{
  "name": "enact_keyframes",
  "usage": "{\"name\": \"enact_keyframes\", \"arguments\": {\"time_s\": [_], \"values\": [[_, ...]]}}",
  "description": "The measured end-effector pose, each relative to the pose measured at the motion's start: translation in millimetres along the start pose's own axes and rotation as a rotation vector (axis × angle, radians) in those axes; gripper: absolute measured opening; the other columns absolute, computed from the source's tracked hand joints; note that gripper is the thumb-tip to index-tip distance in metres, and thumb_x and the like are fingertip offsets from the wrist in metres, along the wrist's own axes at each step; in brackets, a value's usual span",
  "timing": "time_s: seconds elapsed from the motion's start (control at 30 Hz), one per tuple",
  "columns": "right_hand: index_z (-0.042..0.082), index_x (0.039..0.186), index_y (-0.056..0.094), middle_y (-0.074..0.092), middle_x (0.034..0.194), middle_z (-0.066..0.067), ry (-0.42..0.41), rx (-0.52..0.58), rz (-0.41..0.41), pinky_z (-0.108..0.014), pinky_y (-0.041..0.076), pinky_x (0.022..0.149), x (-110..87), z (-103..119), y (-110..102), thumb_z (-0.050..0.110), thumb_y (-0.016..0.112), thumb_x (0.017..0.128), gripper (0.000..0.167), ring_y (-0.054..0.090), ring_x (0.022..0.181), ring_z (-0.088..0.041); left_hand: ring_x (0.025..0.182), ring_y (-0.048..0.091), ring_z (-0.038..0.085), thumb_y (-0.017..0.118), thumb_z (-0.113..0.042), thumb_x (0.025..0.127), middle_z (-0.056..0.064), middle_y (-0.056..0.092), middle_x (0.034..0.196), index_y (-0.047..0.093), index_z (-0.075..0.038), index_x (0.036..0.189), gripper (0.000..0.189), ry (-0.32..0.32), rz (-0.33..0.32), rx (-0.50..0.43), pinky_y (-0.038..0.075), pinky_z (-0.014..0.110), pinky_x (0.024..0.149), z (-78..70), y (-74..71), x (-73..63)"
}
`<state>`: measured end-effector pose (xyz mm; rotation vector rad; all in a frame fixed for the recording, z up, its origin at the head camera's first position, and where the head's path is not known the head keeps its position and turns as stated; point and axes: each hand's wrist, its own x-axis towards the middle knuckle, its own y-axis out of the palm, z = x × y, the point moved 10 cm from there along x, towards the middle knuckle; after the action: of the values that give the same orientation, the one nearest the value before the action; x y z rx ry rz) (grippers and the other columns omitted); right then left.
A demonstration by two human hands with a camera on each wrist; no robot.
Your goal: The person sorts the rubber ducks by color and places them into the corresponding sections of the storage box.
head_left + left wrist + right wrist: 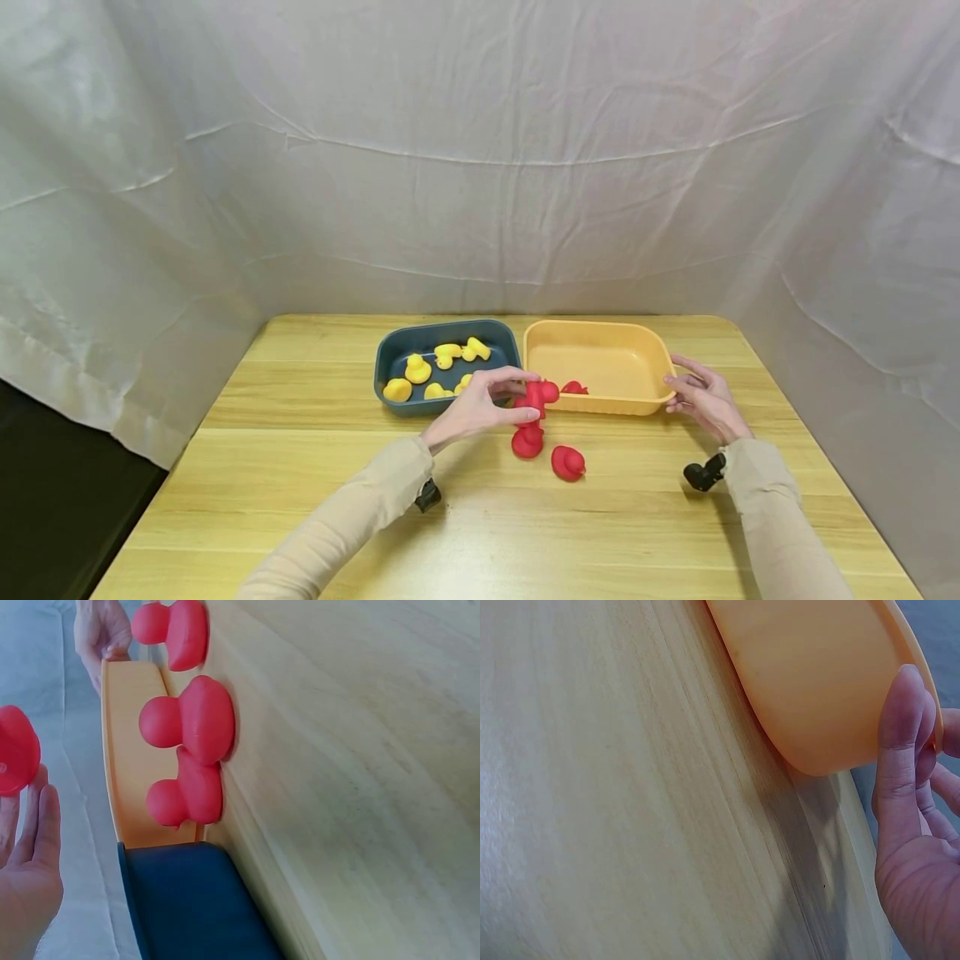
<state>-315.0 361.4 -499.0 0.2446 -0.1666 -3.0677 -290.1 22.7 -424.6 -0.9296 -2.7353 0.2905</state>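
Observation:
My left hand (480, 404) pinches a red toy duck (551, 392) between thumb and fingers, above the table near the front edge of the orange bin (607, 405). In the left wrist view the held duck (16, 754) shows at the left edge. At the right end of the orange bin, my right hand (705, 402) grips the rim, with the thumb (902, 712) on the near side. Below the left hand lie a red duck (527, 443) and another partly hidden one; a third duck (568, 463) sits to their right. One red duck (574, 387) is inside the orange bin.
Left of the orange bin stands a dark blue bin (408, 409) holding several yellow ducks (417, 368). Both bins stand side by side near the back of the wooden table (300, 467). Pale curtains (480, 208) hang behind and at the sides.

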Motion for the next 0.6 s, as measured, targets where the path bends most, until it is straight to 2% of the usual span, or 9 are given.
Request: {"name": "enact_keyframes", "arguments": {"time_s": [0.23, 0.5, 0.6], "values": [[0.001, 0.156, 0.026, 0.068, 0.086, 0.003, -0.002, -0.001, -0.001, -0.023, 0.062, 0.062, 0.0, -1, 0, 0.007, 0.062, 0.099, 0.068, 0.066, 0.065, -0.010, 0.109, 0.070, 0.020, 0.080, -0.013, 0.087, 0.013, 0.070, 0.123, 0.065, -0.014, 0.130, 0.046, 0.026, -0.057, -0.019, 0.055, 0.057, 0.103, -3.4, -6.1, 7.5], [0.001, 0.156, 0.026, 0.068, 0.086, 0.003, -0.004, 0.009, -0.002, -0.023, 0.062, 0.062, 0.2, -1, 0, 0.007, 0.062, 0.099, 0.067, 0.066, 0.065, -0.010, 0.110, 0.071, 0.025, 0.078, -0.010, 0.087, 0.020, 0.070, 0.121, 0.065, -0.013, 0.131, 0.046, 0.039, -0.119, -0.045, 0.059, 0.047, 0.098, -3.2, -11.6, 17.9], [0.002, 0.156, 0.026, 0.068, 0.086, 0.003, -0.001, 0.015, -0.001, -0.023, 0.062, 0.062, 0.0, -1, 0, 0.007, 0.062, 0.099, 0.067, 0.066, 0.065, -0.010, 0.111, 0.070, 0.024, 0.078, -0.010, 0.088, 0.019, 0.070, 0.121, 0.065, -0.013, 0.132, 0.046, 0.024, -0.146, -0.045, 0.060, 0.042, 0.098, 0.1, -14.3, 21.6]]}}
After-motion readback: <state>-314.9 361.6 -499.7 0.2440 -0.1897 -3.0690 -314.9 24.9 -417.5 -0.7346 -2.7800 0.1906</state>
